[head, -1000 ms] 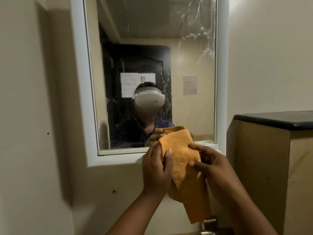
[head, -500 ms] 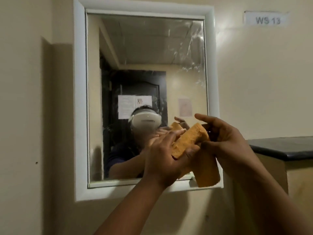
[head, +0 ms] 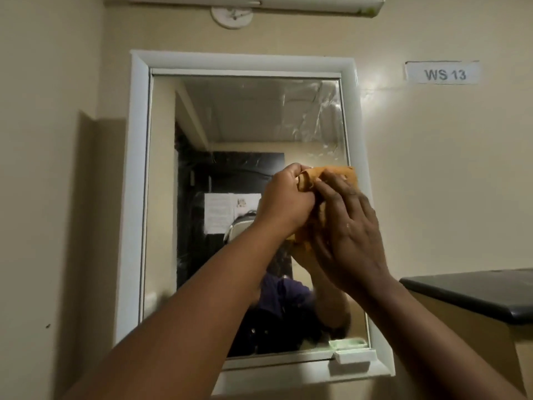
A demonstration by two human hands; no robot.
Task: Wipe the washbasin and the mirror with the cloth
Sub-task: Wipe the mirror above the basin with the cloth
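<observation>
While both arms reach up in front of the mirror (head: 245,134), the two hands meet on the orange cloth (head: 340,173) at the right side of the glass. The left hand (head: 285,202) has its fingers curled round a bunched fold of the cloth and grips it. The right hand (head: 346,226) lies over the cloth with its fingers nearly straight and spread, pressing it toward the glass; whether the cloth really touches the glass I cannot tell. A part of the cloth shows above the fingers and another part below the left wrist.

The mirror hangs in a white frame (head: 135,197) on a beige wall. Streaks and smears are on the upper right part of the glass. In the glass a dark door with a paper sheet (head: 219,212) is reflected. A small white block (head: 354,356) rests on the lower ledge of the frame. To the right, a label (head: 442,72) reads "WS 13", and a black counter top (head: 476,293) stands below it. The washbasin is out of view.
</observation>
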